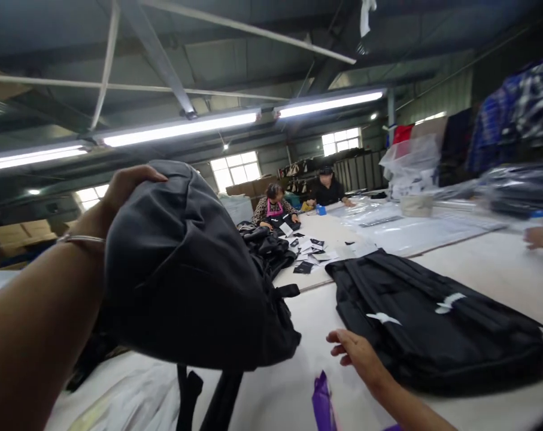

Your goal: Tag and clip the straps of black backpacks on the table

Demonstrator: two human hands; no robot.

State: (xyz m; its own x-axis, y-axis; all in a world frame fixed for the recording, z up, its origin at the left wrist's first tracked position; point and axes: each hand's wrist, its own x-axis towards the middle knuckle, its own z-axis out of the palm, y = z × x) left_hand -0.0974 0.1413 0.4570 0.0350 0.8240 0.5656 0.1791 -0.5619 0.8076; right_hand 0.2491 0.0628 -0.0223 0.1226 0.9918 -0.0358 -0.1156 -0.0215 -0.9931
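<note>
A black backpack is lifted above the table at the left of the head view, its straps hanging below. My left hand grips it at the upper left, fingers closed on the fabric. Fingers partly spread, my right hand is over the table with nothing in it. It is just left of a second black backpack, which lies flat with its shoulder straps up. White ties are wrapped around those straps. A purple piece of unclear kind lies below my right hand.
Black bags are heaped beyond the lifted backpack, beside scattered cards. Two co-workers are at the far side of the table. Another person's hand reaches in from the right. Clear plastic sheeting covers the far right.
</note>
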